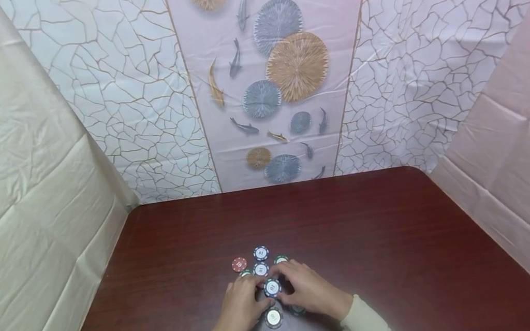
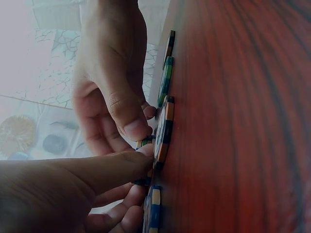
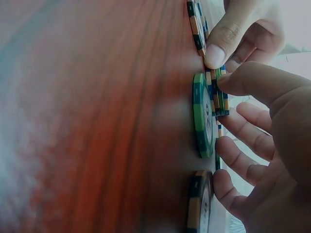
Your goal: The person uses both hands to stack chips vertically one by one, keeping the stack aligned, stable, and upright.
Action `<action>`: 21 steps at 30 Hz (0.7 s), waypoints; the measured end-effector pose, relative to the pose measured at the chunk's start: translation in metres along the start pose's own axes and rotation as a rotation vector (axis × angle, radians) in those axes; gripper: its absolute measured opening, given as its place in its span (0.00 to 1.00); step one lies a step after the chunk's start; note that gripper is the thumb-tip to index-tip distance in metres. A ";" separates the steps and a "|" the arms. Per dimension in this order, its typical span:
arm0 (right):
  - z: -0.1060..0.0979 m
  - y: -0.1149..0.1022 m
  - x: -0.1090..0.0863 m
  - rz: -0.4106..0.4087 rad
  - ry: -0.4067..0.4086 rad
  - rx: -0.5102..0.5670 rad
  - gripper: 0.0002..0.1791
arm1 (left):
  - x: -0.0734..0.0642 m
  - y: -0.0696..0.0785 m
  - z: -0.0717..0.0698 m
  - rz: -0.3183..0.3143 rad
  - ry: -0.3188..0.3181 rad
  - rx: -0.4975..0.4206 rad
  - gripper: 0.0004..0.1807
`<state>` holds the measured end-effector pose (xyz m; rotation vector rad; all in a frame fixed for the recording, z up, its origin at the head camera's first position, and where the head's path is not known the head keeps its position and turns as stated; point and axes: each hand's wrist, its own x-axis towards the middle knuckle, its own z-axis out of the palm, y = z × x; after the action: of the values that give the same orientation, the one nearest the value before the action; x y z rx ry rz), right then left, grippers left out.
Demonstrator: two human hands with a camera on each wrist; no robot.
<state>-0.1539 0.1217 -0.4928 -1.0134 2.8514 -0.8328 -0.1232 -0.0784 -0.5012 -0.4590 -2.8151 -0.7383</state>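
Observation:
Both hands meet around a short stack of poker chips [image 1: 272, 288] whose top chip is blue and white, marked 10. On the stack's left side, the thumb and fingers of my left hand [image 1: 243, 298] grip its edge. Opposite, my right hand [image 1: 309, 289] curls its thumb and fingers against the other side. Blue, tan and green edges of the stacked chips [image 3: 219, 92] show in the right wrist view, between the thumbs. A dark-edged chip [image 1: 274, 318] lies flat just in front of the stack. One green chip [image 3: 200, 116] stands out near the right thumb.
Behind the hands lie a red chip [image 1: 239, 264], two blue chips, the farther one [image 1: 261, 253] apart, and green chips, one [image 1: 280, 259] partly covered by the right hand. Another dark green chip [image 1: 297, 310] sits under the right wrist. Patterned cloth [image 1: 259, 98] hangs behind the brown table [image 1: 367, 220].

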 end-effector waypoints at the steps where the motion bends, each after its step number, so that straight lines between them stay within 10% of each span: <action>1: 0.000 0.001 0.000 0.003 -0.001 0.013 0.25 | 0.001 0.000 0.000 0.001 0.001 -0.001 0.25; 10: -0.011 0.023 -0.008 -0.083 0.145 0.212 0.25 | 0.005 -0.001 0.002 0.030 0.007 -0.010 0.26; 21: -0.037 0.021 -0.061 0.138 0.108 0.235 0.21 | -0.002 -0.002 0.002 0.052 0.022 -0.011 0.23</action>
<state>-0.1244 0.1888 -0.4814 -0.7577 2.7810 -1.2060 -0.1218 -0.0791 -0.5045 -0.5211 -2.7687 -0.7435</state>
